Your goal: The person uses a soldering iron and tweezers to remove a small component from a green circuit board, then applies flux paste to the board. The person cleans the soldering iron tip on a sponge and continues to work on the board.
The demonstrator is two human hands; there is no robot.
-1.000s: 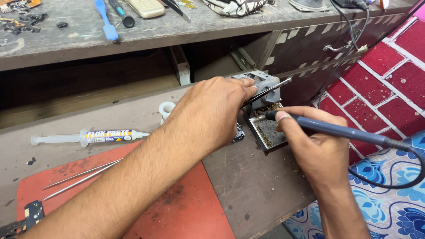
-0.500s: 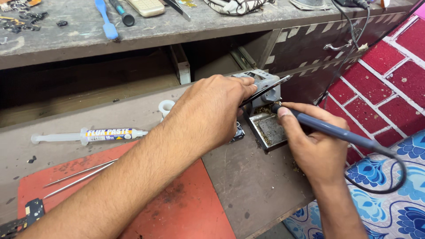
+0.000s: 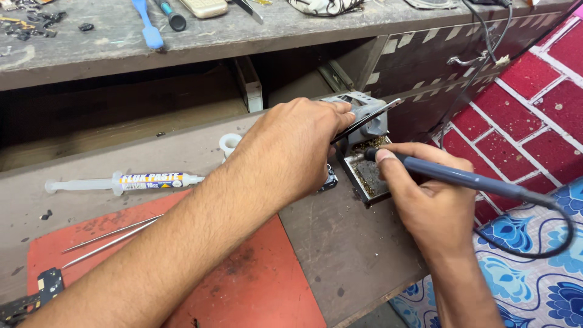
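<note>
Right hand (image 3: pixel 434 206) grip closed on soldering iron (image 3: pixel 461 177); left hand (image 3: pixel 291 149) pinches tweezers (image 3: pixel 367 118) over stand (image 3: pixel 367 152).

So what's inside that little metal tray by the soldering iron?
The tray holds brownish crumbly residue, and the soldering iron tip dips into it. The right hand covers its near corner, so what lies there cannot be seen.

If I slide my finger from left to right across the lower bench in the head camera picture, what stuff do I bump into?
Syringe of paste → white ring → left hand holding a thin dark tool → grey stand with its tray → right hand gripping the blue soldering iron.
</note>
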